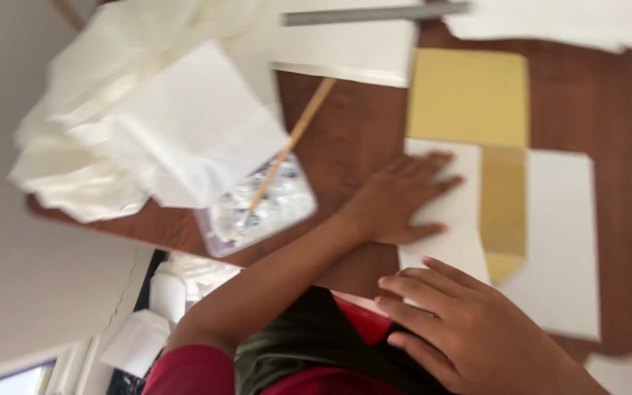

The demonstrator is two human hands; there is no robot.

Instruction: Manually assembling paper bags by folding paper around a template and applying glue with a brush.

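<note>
**Hands flat on white card, gold strip laid across it**

Hands first: the left hand [404,197] lies palm down, fingers spread, its grip released and clasping nothing, pressing the near edge of a white card [561,241] on the desk [352,139]. The right hand [462,329] is closer to the wearer, fingers loosely curled and slack, fingertips resting at the card's lower corner; it holds nothing either.

Between the two hands' reach, a gold strip [504,212] runs across the white card, one end cut to a point and the other meeting a larger gold sheet [468,96] that lies just beyond the card. Whether the strip is stuck down or only laid in place I cannot tell. As I judge it, the strip has been positioned and the card is being held steady; the white areas either side are still bare.

Further out, a clear plastic tray [257,208] with something silvery inside sits near the desk's edge, a wooden-handled brush [294,139] leaning in it. Beside that lies a heap of crumpled white tissue paper [148,117]. More white sheets and a grey ruler [374,13] lie at the far side.

The desk is dark reddish-brown wood. Past its edge are a pale wall and more white paper on the floor below.
</note>
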